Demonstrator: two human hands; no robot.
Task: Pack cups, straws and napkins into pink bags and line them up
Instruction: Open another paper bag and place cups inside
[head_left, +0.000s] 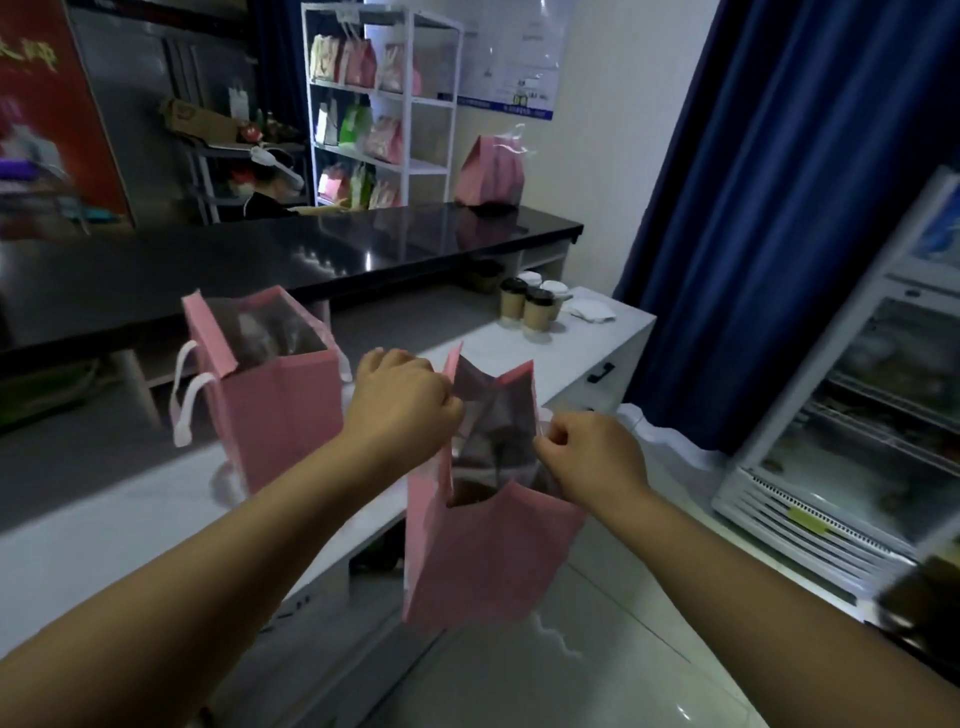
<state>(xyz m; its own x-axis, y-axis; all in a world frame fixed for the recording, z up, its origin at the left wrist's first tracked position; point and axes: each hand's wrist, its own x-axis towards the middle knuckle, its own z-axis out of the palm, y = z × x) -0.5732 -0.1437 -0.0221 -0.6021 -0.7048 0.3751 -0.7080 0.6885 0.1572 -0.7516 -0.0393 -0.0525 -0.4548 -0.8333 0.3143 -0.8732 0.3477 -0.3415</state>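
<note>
Closest, the held pink bag (483, 551) hangs in the air between both hands. It is in front of the front edge of the white counter (130, 499), with its bottom lower than the counter top and over the pale floor (571, 675). The left hand (400, 400) grips the left side of the bag's upper rim with curled fingers. The right hand (587, 447) pinches the right side of the rim, so the mouth stands open between them. What is inside I cannot tell. To the right, a glass-door fridge (857, 441) stands well apart from this bag, and open floor lies between them. On the counter, just left of the left hand, a standing pink bag (280, 405) is upright with its mouth open. Farther along the counter, near its right end, the cups (530, 306) stand close together, with the napkins (592, 310) just beside them. Behind, on the black counter (260, 270), a far pink bag (491, 174) stands near the wall.
</note>
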